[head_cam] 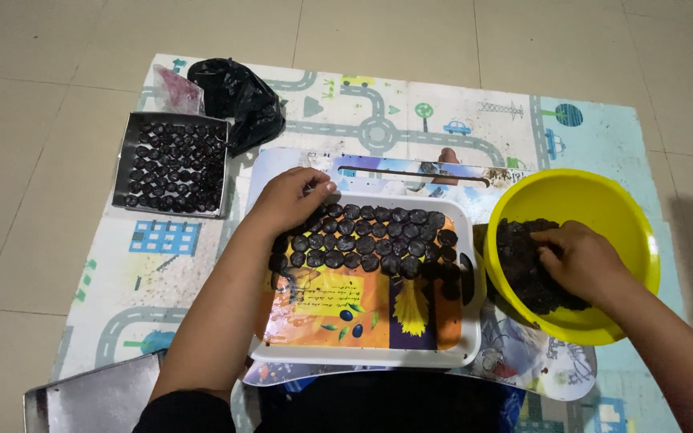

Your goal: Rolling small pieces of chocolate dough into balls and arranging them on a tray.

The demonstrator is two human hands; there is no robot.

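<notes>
While the left hand (289, 196) rests loosely open at the tray's (362, 353) far-left corner beside the discs (362, 239), the right hand (583, 258) pinches paste (523, 269) in the bowl (603, 200); best take even lumps and keep rows tight.

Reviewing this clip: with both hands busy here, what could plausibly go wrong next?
The right hand digs in the dark sticky mass in the yellow bowl, which might tip or slide. The left hand rests at the dark pieces on the white tray and could smear or displace the rows.
</notes>
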